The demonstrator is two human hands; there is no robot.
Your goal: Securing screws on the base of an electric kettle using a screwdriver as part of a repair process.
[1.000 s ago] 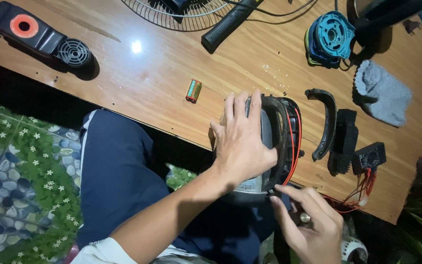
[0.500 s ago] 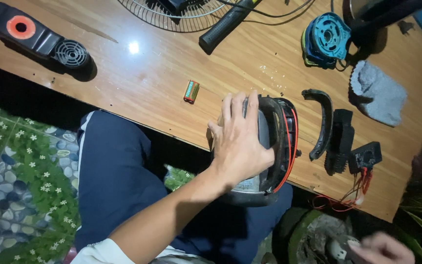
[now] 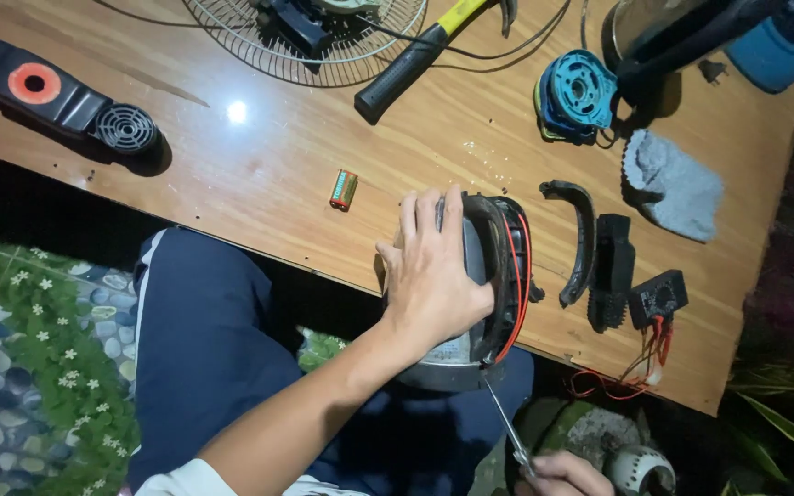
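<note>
While the left hand [image 3: 434,276] clamps flat on the housing [image 3: 493,276] at the table [image 3: 259,174] edge, the right hand [image 3: 562,476] grips a screwdriver [image 3: 507,427] just below it.

right hand [image 3: 558,475]: cut off by the bottom edge, only knuckles show
tool [image 3: 507,427]: thin shaft, tip hidden under the housing [image 3: 498,276]
housing: near face covered by the left hand [image 3: 434,276]
fan grille [image 3: 305,41]: cut by the top edge
</note>
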